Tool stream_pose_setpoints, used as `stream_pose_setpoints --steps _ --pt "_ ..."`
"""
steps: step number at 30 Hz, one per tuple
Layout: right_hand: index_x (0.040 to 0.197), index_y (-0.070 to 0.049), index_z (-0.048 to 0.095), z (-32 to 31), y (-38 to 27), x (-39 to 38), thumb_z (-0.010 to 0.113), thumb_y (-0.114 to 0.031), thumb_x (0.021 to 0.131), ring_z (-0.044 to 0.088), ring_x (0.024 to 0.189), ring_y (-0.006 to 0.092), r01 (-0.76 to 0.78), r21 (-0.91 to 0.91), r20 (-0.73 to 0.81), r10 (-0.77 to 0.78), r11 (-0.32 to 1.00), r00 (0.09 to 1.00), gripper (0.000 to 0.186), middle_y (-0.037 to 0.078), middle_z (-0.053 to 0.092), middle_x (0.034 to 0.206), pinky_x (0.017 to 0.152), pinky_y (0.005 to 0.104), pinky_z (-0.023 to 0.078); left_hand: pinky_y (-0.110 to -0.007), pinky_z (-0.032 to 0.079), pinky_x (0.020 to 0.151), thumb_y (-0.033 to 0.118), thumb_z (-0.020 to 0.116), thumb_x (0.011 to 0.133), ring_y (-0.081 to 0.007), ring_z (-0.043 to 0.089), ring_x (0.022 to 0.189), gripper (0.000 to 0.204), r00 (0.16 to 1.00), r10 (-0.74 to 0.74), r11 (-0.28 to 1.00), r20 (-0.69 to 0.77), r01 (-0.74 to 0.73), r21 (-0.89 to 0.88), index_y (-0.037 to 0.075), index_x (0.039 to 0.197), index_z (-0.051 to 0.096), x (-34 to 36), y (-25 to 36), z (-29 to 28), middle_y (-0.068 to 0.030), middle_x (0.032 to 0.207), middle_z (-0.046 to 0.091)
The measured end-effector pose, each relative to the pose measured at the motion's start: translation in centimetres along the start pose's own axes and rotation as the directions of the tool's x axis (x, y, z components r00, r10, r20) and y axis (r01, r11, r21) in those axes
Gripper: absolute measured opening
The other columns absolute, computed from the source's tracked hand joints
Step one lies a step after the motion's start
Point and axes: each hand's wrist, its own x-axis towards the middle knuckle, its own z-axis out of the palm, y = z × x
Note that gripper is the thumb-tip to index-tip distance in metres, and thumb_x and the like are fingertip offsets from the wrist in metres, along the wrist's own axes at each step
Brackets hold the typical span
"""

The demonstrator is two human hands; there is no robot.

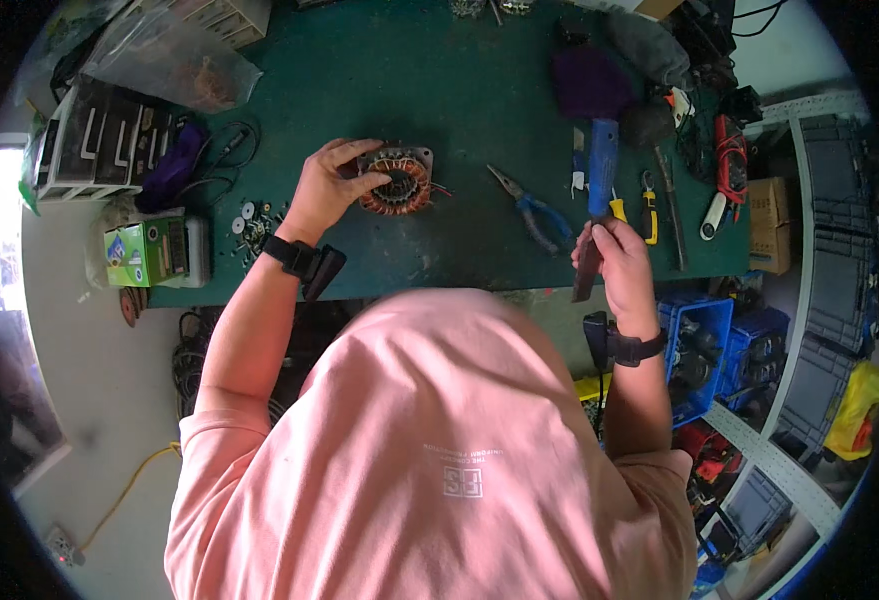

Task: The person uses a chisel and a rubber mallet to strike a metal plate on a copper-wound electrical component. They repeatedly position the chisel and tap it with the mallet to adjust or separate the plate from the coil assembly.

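Observation:
My left hand (329, 185) grips a motor stator (397, 205) with copper windings. Its thumb reaches over the ring's opening and its fingers lie at the far edge. The stator rests on the green workbench (439, 90). At the bench's front edge, my right hand (619, 255) is closed around a long flat tool (601, 165) with a blue upper part and a dark brown lower end; its exact kind cannot be made out. Between the hands lie long-nose pliers (529, 207) with blue handles, touched by neither hand.
Yellow-handled cutters (649, 207), a metal rod (670, 205) and a red meter (729, 160) lie to the right. Small metal parts (256, 228), a green box (139, 252) and a drawer cabinet (94, 140) stand left. Blue crates (697, 350) sit below the bench at right.

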Motion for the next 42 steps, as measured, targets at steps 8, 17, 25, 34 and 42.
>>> stream_pose_setpoints --steps 8,17,25,34,42 --pt "0.098 -0.001 0.061 -0.01 0.11 0.12 0.053 -0.013 0.099 0.065 0.070 0.0152 -0.018 -0.007 0.005 0.018 1.000 1.000 0.014 0.007 0.065 0.084 0.065 0.0290 0.054 -0.031 0.049 0.090 0.012 0.082 0.074 -0.0200 0.062 0.102 0.046 0.998 -0.055 0.998 0.003 0.055 -0.018 0.005 0.118 0.068 0.06 -0.18 -0.37 -0.0101 0.112 0.065" --pt "0.097 -0.002 0.061 0.26 0.17 0.35 0.053 -0.014 0.100 0.064 0.069 0.0139 -0.009 -0.029 0.019 0.010 1.000 1.000 0.014 0.006 0.066 0.083 0.065 0.0279 0.053 -0.029 0.053 0.079 0.013 0.084 0.073 -0.0170 0.064 0.089 0.046 0.999 -0.002 0.999 -0.046 0.001 -0.039 0.004 0.116 0.069 -0.50 -0.07 -0.21 -0.0098 0.108 0.065" --pt "0.097 -0.003 0.061 0.43 0.21 0.31 0.055 -0.016 0.100 0.064 0.069 0.0135 -0.021 -0.031 0.022 0.021 0.999 1.000 0.015 0.005 0.066 0.083 0.064 0.0276 0.053 -0.029 0.053 0.080 0.015 0.084 0.073 -0.0180 0.064 0.089 0.048 0.999 -0.006 1.000 -0.052 0.005 -0.018 0.004 0.116 0.069 -0.45 -0.68 -0.23 -0.0096 0.109 0.065" --pt "0.099 -0.002 0.061 0.31 0.35 0.10 0.054 -0.015 0.100 0.065 0.070 0.0143 -0.024 -0.036 0.031 0.025 0.999 0.999 0.014 0.006 0.066 0.084 0.065 0.0278 0.054 -0.031 0.053 0.082 0.014 0.083 0.073 -0.0205 0.065 0.094 0.048 0.999 0.000 1.000 -0.037 0.000 -0.001 0.004 0.118 0.067 -0.54 0.02 -0.37 -0.0102 0.110 0.066" --pt "0.100 -0.002 0.061 0.25 0.73 0.01 0.054 -0.014 0.100 0.064 0.070 0.0142 -0.013 -0.029 0.043 0.014 1.000 0.999 0.014 0.006 0.066 0.084 0.065 0.0278 0.054 -0.031 0.053 0.083 0.012 0.083 0.073 -0.0204 0.065 0.094 0.047 0.999 0.009 1.000 -0.050 -0.008 0.009 0.004 0.117 0.068 -0.76 0.24 -0.34 -0.0100 0.107 0.065"
